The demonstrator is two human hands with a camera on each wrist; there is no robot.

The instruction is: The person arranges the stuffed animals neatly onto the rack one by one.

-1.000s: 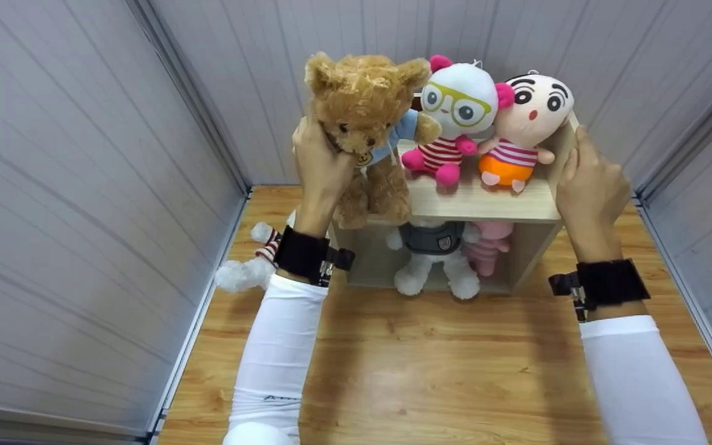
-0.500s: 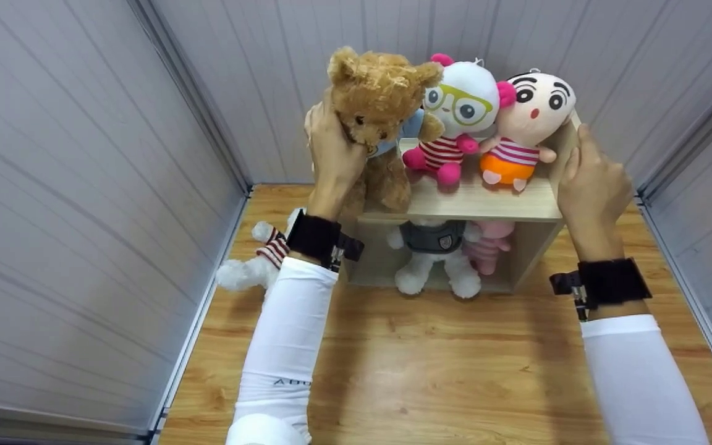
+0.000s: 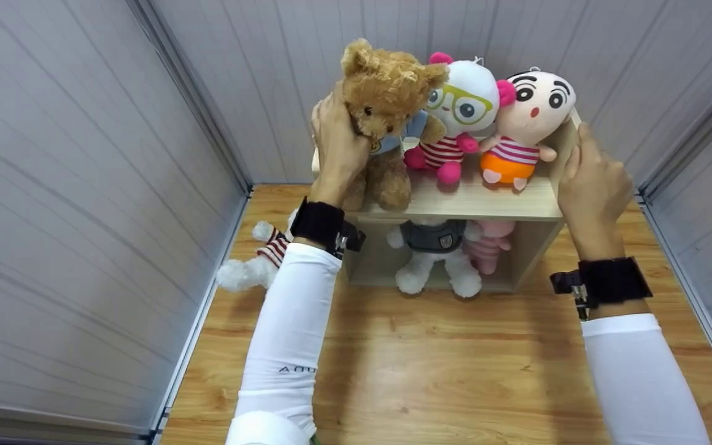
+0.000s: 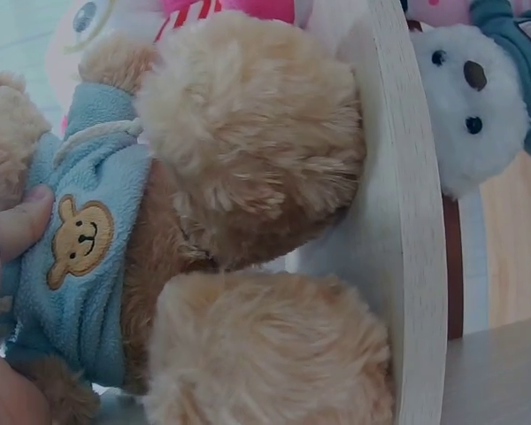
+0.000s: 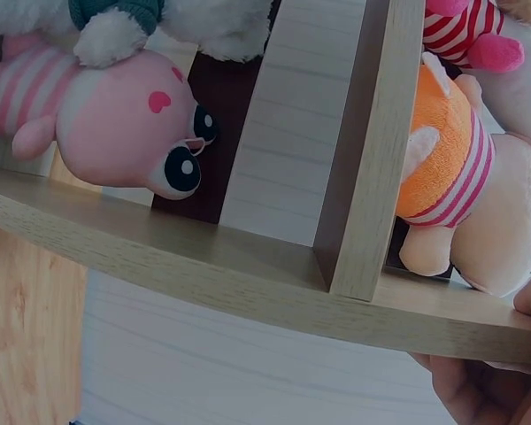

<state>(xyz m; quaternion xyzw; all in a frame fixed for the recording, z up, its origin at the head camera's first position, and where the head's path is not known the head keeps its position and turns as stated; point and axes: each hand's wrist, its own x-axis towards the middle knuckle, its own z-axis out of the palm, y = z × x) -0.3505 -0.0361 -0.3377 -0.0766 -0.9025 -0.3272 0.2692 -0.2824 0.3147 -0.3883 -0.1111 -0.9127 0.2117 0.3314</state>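
Note:
My left hand (image 3: 342,145) grips a brown teddy bear (image 3: 396,77) by its side at the left of the shelf top. In the left wrist view, the thumb presses the bear's blue shirt (image 4: 106,186), and its feet are at the shelf board's edge (image 4: 407,221). My right hand (image 3: 597,185) holds the right side panel of the wooden shelf (image 3: 486,209), fingers outside and thumb inside. Between the hands sit a panda doll in yellow glasses (image 3: 473,86) and a boy doll in orange shorts (image 3: 535,120). The bear partly covers the panda.
In the lower compartment sit a white plush in a grey sweater (image 3: 433,241) and a pink striped plush (image 3: 487,250). A white plush in stripes (image 3: 248,272) lies on the wooden floor (image 3: 405,371) left of the shelf. Grey panel walls (image 3: 84,185) stand on three sides.
My left hand has moved the teddy bear right and back over the shelf top, closer to the panda doll. My right hand has stayed on the side panel.

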